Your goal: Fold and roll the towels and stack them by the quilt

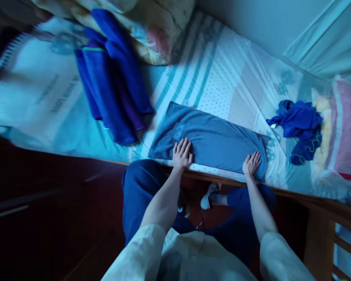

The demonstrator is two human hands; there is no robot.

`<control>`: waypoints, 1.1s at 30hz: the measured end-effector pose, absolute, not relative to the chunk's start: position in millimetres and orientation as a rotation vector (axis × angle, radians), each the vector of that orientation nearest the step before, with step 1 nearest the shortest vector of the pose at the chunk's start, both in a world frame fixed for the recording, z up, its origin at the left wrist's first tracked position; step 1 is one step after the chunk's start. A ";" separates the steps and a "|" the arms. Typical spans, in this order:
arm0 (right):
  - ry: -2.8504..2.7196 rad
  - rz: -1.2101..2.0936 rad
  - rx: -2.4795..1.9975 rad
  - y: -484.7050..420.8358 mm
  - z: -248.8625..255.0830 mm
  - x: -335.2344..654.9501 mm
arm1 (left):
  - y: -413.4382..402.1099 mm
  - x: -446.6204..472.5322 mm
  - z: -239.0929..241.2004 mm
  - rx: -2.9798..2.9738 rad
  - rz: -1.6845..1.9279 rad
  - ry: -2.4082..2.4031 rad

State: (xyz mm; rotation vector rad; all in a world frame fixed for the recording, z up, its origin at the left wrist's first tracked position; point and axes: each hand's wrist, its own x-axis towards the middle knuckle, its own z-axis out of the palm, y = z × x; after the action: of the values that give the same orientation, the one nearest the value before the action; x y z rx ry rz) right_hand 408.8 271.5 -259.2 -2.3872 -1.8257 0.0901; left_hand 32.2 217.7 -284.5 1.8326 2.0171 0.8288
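A blue-grey piece of clothing (216,136), folded into a long strip with pale lettering near its left end, lies along the bed's front edge. Whether it is a shirt or trousers I cannot tell. My left hand (181,154) rests flat on its near side, just below the lettering, fingers spread. Toward the strip's right end, my right hand (252,163) lies flat on the cloth with its fingers stretched out. Neither hand grips anything. The cloth looks mostly smooth, with slight wrinkles at the right end.
Folded bright-blue clothes (111,82) lie to the left on the patterned bed sheet (222,89). At the right is a crumpled dark-blue garment (300,121) beside a pink pillow (348,128). A bunched quilt (160,27) sits at the back. A wooden bed rail (219,178) runs along the front.
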 end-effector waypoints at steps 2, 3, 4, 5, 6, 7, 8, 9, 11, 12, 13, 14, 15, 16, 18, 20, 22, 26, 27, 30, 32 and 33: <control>-1.851 0.111 -2.321 265.1 -262.4 358.6 | 217.6 32.7 -283.6 1.839 0.836 2.025; -1.902 0.135 -2.259 260.4 -264.1 329.7 | 217.4 33.0 -283.1 1.847 0.837 2.025; -1.956 0.161 -2.195 255.3 -265.5 300.1 | 217.0 33.2 -282.9 1.857 0.835 2.025; -1.997 0.186 -2.140 250.2 -266.7 271.7 | 216.8 33.3 -282.8 1.869 0.829 2.025; -2.027 0.210 -2.097 245.5 -267.5 246.2 | 216.7 33.2 -283.0 1.881 0.823 2.027; -2.043 0.232 -2.068 241.4 -267.8 224.9 | 216.6 32.8 -283.4 1.893 0.814 2.029; -2.045 0.248 -2.052 238.2 -267.9 208.5 | 216.7 32.3 -283.9 1.904 0.803 2.031; -2.038 0.260 -2.044 235.9 -267.9 197.3 | 216.8 31.7 -284.4 1.914 0.792 2.035; -2.009 0.277 -2.039 234.1 -267.9 188.1 | 216.9 30.9 -284.8 1.936 0.761 2.040; -1.994 0.283 -2.037 234.2 -268.1 188.0 | 216.8 30.9 -284.5 1.948 0.734 2.041; -1.979 0.288 -2.033 234.7 -268.6 189.4 | 216.5 31.2 -283.9 1.961 0.695 2.040; -1.966 0.292 -2.029 235.4 -269.2 191.2 | 216.0 31.9 -282.9 1.973 0.647 2.038; -1.953 0.296 -2.027 235.9 -269.9 192.7 | 215.6 32.7 -281.7 1.984 0.592 2.034; -1.940 0.298 -2.025 236.3 -270.7 193.7 | 215.4 33.3 -280.2 2.001 0.536 2.019; -1.925 0.301 -2.019 236.3 -272.1 193.9 | 216.9 32.7 -276.8 2.091 0.441 1.907; -1.922 0.301 -2.011 235.6 -272.9 192.9 | 223.5 26.5 -273.4 2.260 0.357 1.642; -1.925 0.295 -2.009 234.9 -273.1 192.2 | 236.3 11.9 -270.3 2.412 0.270 1.317; -1.923 0.270 -2.014 234.5 -272.4 192.1 | 268.2 -41.1 -265.8 2.477 0.186 1.063; -1.923 0.265 -2.012 234.6 -272.2 192.1 | 274.0 -55.8 -264.9 2.465 0.191 1.098; -1.924 0.254 -2.001 234.9 -271.8 191.9 | 282.4 -90.0 -261.9 2.416 0.235 1.289; -1.920 0.253 -1.996 235.1 -271.9 191.7 | 284.4 -101.3 -259.3 2.397 0.254 1.355; -1.917 0.256 -1.995 235.3 -272.1 191.7 | 286.3 -104.2 -257.6 2.391 0.262 1.364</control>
State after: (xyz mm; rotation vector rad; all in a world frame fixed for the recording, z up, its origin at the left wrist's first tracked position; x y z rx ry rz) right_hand 191.7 235.3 -272.1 -1.9946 -1.9173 0.2556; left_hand -104.2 286.3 -257.6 2.3907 1.3644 0.2616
